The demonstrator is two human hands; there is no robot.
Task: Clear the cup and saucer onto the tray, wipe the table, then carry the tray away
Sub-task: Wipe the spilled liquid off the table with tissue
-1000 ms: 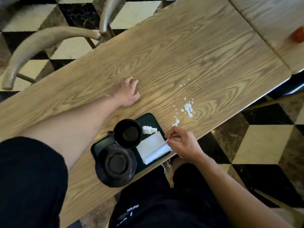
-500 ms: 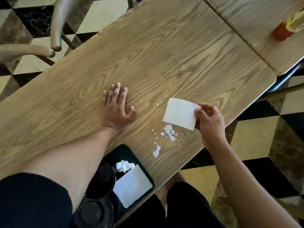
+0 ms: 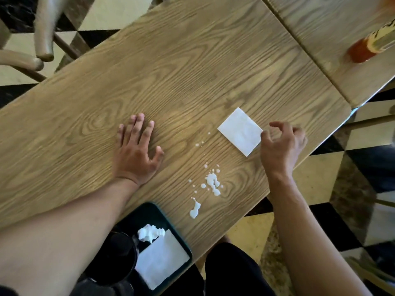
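Nearest, at about 6 o'clock on the wooden table [image 3: 192,60], the dark tray [image 3: 181,246] holds a flat white napkin [image 3: 162,261], a crumpled tissue [image 3: 150,232] and the black cup [image 3: 121,257], half hidden under the left forearm; the saucer cannot be made out. Just beyond the tray lies the white spill [image 3: 211,182], with the left hand [image 3: 136,154] pressed flat at 9 o'clock of it, fingers straight. At 1 o'clock of the spill the right hand [image 3: 282,144], fingers curled, touches the near corner of a folded white napkin [image 3: 240,131]; whether it pinches it I cannot tell.
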